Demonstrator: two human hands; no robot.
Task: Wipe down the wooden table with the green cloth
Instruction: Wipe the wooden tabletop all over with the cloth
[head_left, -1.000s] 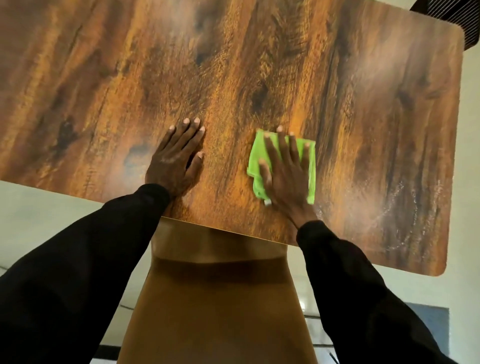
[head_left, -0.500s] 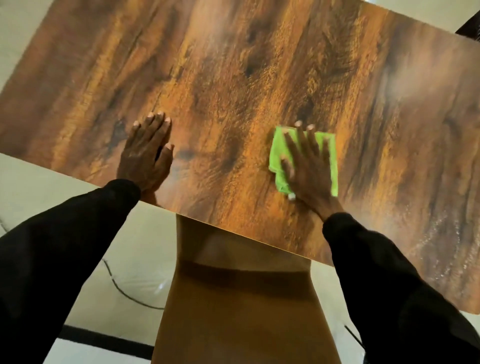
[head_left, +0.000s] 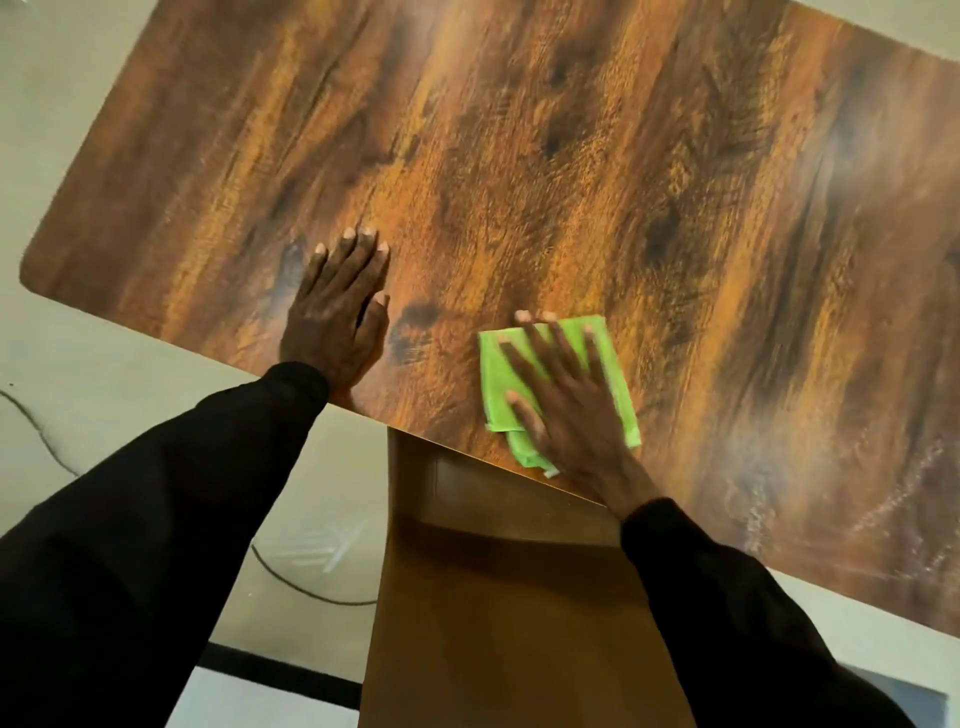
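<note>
Your right hand (head_left: 566, 400) lay flat with fingers spread on the folded green cloth (head_left: 613, 358) at the near edge of the wooden desk (head_left: 571, 156), pressing it to wipe. Your left hand (head_left: 337, 306) rested flat and empty nearby, likely steadying you.

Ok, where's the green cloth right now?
Head view, centre-right: the green cloth lies flat at the near edge of the table under the right hand, with the left hand to its left.

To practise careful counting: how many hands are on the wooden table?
2. The left hand lies flat on the bare table near its front edge; the right hand presses the green cloth beside it.
</note>
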